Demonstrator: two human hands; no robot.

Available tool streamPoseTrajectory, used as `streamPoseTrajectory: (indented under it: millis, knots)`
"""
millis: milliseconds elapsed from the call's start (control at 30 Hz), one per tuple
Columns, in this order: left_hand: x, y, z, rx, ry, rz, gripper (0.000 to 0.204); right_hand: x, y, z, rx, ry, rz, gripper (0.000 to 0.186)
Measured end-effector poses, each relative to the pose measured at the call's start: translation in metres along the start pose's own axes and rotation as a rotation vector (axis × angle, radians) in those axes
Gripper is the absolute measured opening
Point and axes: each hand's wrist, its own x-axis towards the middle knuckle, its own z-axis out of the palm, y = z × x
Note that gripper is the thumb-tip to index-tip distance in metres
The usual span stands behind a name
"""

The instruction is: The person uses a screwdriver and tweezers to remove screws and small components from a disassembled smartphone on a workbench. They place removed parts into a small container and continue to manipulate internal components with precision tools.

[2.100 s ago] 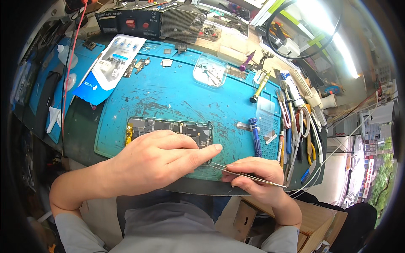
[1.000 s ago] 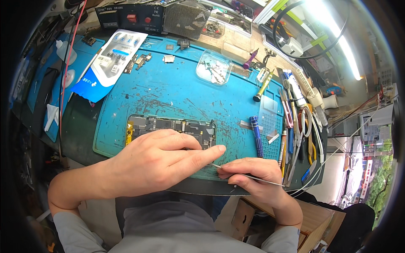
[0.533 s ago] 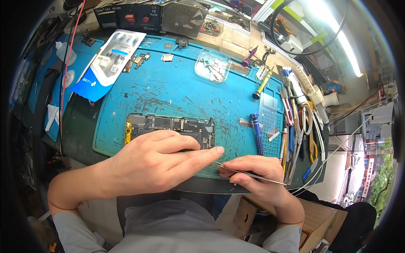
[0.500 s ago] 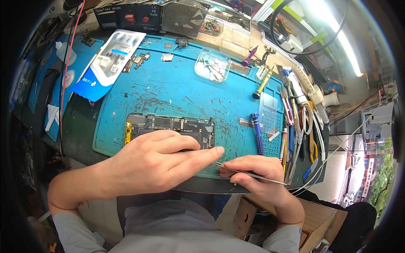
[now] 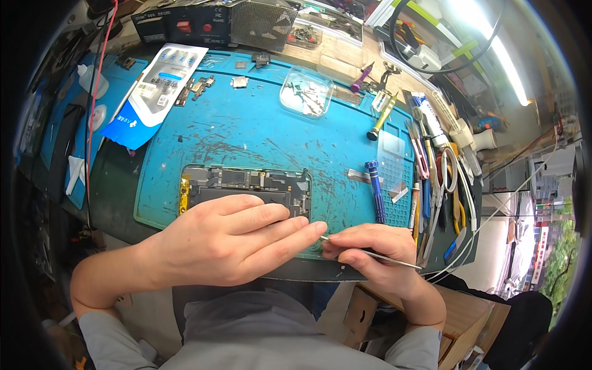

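An opened phone (image 5: 246,182) lies on the blue work mat (image 5: 222,132), its dark inner parts facing up and a yellow strip at its left end. Over its near side rests my left hand (image 5: 231,240), fingers stretched out toward the right and the thumb hidden underneath. To the right of the phone, my right hand (image 5: 379,250) pinches a slim metal tool (image 5: 394,260). The tool slants down to the right, and its upper left end is close to my left index fingertip. I cannot tell its exact kind.
A blue screwdriver (image 5: 375,191) and a clear plastic sheet (image 5: 392,151) lie right of the phone. Farther right sit several hand tools (image 5: 441,179). Behind are a clear box of small parts (image 5: 306,91), a blue-and-white packet (image 5: 157,89) and a black device (image 5: 185,26).
The view has shifted slightly. My left fingers have spread a little apart over the phone. The tool's left end now shows less beyond my right fingers.
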Motion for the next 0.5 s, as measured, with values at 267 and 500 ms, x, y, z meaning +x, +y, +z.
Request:
streamPoseTrajectory:
  millis: [267, 500]
  knots:
    - [0.0003, 0.0027, 0.0007, 0.032, -0.012, 0.005, 0.047, -0.0005, 0.0041, 0.0034, -0.017, -0.006, -0.042, 0.027]
    - [-0.0010, -0.0011, 0.0017, 0.024, 0.011, -0.012, 0.051, 0.0007, 0.0055, 0.0025, -0.025, -0.028, -0.086, 0.027]
